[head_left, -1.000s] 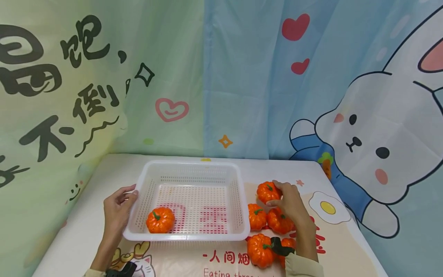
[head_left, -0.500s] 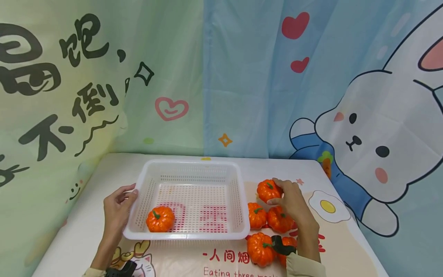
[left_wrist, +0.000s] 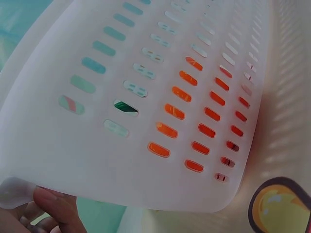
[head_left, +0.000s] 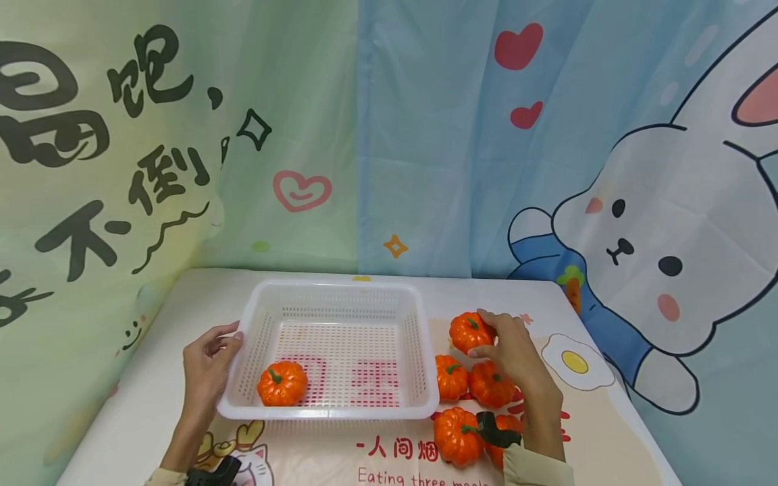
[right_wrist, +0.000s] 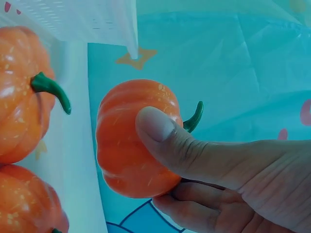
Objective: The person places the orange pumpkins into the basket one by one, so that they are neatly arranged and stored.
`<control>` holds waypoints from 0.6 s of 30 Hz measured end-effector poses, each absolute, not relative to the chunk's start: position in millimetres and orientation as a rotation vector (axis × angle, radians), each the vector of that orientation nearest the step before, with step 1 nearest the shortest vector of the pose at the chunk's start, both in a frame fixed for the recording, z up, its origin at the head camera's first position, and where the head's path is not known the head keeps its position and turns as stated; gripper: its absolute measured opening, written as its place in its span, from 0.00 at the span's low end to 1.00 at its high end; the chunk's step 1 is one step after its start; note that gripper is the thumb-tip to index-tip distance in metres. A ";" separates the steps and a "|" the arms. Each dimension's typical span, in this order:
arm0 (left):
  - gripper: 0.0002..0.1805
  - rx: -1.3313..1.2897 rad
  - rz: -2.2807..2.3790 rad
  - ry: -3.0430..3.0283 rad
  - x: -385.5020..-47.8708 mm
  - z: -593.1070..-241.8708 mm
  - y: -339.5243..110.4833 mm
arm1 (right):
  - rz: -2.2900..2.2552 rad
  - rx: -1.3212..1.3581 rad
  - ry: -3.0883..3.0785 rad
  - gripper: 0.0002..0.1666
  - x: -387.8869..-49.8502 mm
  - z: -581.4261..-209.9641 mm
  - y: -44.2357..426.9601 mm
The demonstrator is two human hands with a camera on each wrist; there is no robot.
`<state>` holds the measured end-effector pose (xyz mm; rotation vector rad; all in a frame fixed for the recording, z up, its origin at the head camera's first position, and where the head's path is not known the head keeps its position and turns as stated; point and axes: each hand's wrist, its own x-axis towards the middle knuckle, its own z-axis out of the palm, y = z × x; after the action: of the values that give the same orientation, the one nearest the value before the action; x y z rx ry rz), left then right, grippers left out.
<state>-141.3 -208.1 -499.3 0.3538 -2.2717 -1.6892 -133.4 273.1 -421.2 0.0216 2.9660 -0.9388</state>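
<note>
Basically, one pumpkin [head_left: 469, 333] is in the right hand [head_left: 513, 351], grip pinching it between thumb and fingers, right of the basket [head_left: 328, 414], not over it. Squat, no clear long axis. Left hand [head_left: 209, 364] pinches the basket's left rim.

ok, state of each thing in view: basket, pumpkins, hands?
White basket: upright on table
Inner pumpkin: in basket's near-left corner
Held pumpkin: gripped, outside basket
Four other pumpkins: on table, at basket's right
Left hand: gripping basket's rim
Right hand: gripping held pumpkin
</note>
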 end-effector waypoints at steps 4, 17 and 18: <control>0.18 0.360 -1.685 -2.271 -142.1 -499.4 -208.2 | -0.919 -0.005 2.977 0.47 -132.2 -416.5 271.9; 0.19 0.352 -1.697 -2.271 -140.7 -499.3 -207.5 | -0.886 -0.015 2.988 0.47 -128.8 -407.1 266.7; 0.19 0.352 -1.699 -2.270 -140.8 -499.5 -207.5 | -0.890 -0.017 2.986 0.47 -128.5 -406.9 266.2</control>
<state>-140.8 -207.5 -499.5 0.3522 -2.2696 -1.6987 -128.5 266.2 -406.9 -0.0165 2.9862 -0.8899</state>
